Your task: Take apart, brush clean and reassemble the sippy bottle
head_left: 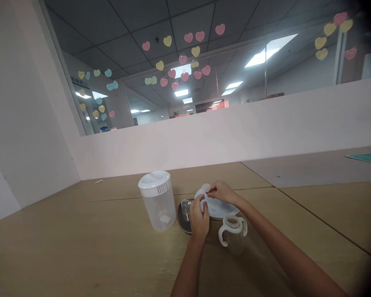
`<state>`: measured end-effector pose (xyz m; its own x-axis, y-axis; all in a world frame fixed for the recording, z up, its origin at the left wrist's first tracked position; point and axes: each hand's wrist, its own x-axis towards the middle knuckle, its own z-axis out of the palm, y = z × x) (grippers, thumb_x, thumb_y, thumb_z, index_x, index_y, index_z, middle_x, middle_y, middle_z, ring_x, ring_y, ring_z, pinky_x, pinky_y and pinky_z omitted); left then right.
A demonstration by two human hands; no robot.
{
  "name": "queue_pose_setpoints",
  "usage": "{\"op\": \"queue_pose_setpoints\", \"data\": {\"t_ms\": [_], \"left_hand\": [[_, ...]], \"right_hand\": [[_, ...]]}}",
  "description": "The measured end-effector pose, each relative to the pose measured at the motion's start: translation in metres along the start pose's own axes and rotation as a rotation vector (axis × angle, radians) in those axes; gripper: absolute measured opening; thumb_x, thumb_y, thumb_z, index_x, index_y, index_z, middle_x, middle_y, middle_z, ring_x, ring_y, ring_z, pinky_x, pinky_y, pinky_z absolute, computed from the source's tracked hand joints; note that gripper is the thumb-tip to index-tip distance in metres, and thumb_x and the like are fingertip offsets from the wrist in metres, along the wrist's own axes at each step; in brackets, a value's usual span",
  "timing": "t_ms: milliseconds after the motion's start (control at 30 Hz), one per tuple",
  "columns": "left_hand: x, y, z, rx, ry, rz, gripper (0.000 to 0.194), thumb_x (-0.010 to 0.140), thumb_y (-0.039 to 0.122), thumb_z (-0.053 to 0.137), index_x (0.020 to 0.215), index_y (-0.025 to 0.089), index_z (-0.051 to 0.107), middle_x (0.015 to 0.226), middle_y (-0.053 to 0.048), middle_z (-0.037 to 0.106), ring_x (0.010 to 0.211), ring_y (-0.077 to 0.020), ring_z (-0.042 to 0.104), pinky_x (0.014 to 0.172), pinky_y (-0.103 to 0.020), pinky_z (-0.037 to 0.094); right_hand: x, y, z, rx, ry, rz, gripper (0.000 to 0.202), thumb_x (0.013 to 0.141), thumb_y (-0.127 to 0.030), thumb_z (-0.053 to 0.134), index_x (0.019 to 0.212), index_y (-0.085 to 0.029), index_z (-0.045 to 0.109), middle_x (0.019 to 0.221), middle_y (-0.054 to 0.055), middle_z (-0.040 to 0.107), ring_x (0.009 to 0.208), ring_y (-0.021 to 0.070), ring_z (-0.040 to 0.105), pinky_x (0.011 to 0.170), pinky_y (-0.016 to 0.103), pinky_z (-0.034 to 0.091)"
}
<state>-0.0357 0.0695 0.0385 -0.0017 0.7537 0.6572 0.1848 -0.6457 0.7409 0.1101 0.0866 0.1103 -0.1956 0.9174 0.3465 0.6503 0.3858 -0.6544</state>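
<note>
My right hand [221,192] pinches a small clear round piece [205,188] above a pale blue oval plate [224,211]. Close by on the left, my left hand [200,214] has its fingers curved and apart, with nothing visible between them. It is over the right side of a dark round tray [184,222], where a small clear cup [185,206] stands. A thin pale stick-like piece [213,203] shows over the plate. In front of the plate stands a clear bottle [235,241] with a white two-handled collar.
Left of the tray stands a tall translucent pitcher [159,206] with a white lid. A small pale scrap [99,181] lies near the wall at the left. At the far right is a green mat [367,157]. A low wall with a window runs behind the table.
</note>
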Motion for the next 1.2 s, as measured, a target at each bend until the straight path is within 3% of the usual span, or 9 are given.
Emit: {"op": "queue_pose_setpoints", "data": {"t_ms": [267,467,567,700,833,933,1033,1200], "left_hand": [[0.0,-0.004,-0.001,0.051,0.031,0.053,0.023,0.08,0.034,0.057,0.097,0.022,0.068,0.1,-0.007,0.065,0.097,-0.022,0.056,0.088,-0.034,0.039],[0.005,-0.017,-0.002,-0.075,0.104,-0.052,0.021,0.074,0.036,0.064,0.084,0.019,0.07,0.092,-0.007,0.067,0.089,-0.0207,0.059,0.082,-0.032,0.043],[0.003,-0.019,0.0,-0.084,0.107,-0.083,0.024,0.077,0.037,0.06,0.087,0.017,0.068,0.089,-0.007,0.068,0.082,-0.0195,0.06,0.077,-0.03,0.044],[0.0,-0.014,0.002,-0.084,0.088,-0.093,0.025,0.079,0.039,0.057,0.089,0.017,0.066,0.088,-0.006,0.067,0.08,-0.0186,0.06,0.075,-0.029,0.044],[-0.004,-0.007,0.003,-0.014,0.005,-0.036,0.02,0.08,0.036,0.056,0.086,0.019,0.065,0.084,-0.005,0.067,0.079,-0.0189,0.059,0.074,-0.029,0.043],[-0.005,-0.007,0.004,0.025,-0.025,-0.002,0.017,0.079,0.033,0.056,0.086,0.02,0.064,0.084,-0.005,0.067,0.08,-0.0194,0.059,0.075,-0.029,0.042],[-0.006,-0.01,0.004,0.058,-0.04,-0.002,0.017,0.08,0.034,0.055,0.085,0.02,0.065,0.083,-0.005,0.067,0.079,-0.0198,0.059,0.075,-0.029,0.041],[-0.007,-0.014,0.005,0.059,-0.038,-0.02,0.017,0.077,0.033,0.057,0.084,0.02,0.067,0.086,-0.006,0.069,0.084,-0.0222,0.059,0.078,-0.032,0.04]], "right_hand": [[-0.004,-0.003,0.013,-0.123,-0.071,-0.078,0.014,0.061,-0.014,0.055,0.055,-0.014,0.068,0.05,-0.001,0.056,0.051,0.0092,0.043,0.052,0.022,0.029],[-0.007,-0.003,0.013,-0.126,-0.169,-0.087,0.019,0.066,-0.021,0.056,0.049,-0.015,0.062,0.045,-0.005,0.044,0.049,0.0073,0.034,0.05,0.021,0.025],[-0.008,-0.001,0.008,-0.1,-0.199,-0.065,0.022,0.067,-0.027,0.057,0.05,-0.015,0.06,0.044,-0.005,0.042,0.048,0.0076,0.034,0.049,0.022,0.024],[-0.005,0.002,-0.006,-0.058,-0.111,-0.003,0.03,0.073,-0.033,0.052,0.052,-0.014,0.06,0.047,-0.002,0.05,0.049,0.0097,0.04,0.052,0.023,0.028],[-0.002,-0.002,-0.019,0.046,0.042,0.072,0.034,0.079,-0.032,0.041,0.069,-0.011,0.066,0.069,0.007,0.066,0.059,0.0132,0.053,0.061,0.024,0.038],[-0.004,-0.012,-0.024,0.147,0.105,0.098,0.034,0.077,-0.027,0.038,0.085,-0.01,0.067,0.082,0.009,0.07,0.066,0.0135,0.057,0.066,0.024,0.043],[-0.01,-0.025,-0.025,0.282,0.122,0.092,0.033,0.074,-0.023,0.039,0.089,-0.011,0.065,0.082,0.008,0.07,0.068,0.0127,0.056,0.067,0.023,0.044],[-0.019,-0.043,-0.023,0.553,0.073,0.061,0.012,0.066,-0.025,0.051,0.076,-0.017,0.052,0.075,0.004,0.069,0.061,0.0114,0.054,0.063,0.025,0.043]]}}
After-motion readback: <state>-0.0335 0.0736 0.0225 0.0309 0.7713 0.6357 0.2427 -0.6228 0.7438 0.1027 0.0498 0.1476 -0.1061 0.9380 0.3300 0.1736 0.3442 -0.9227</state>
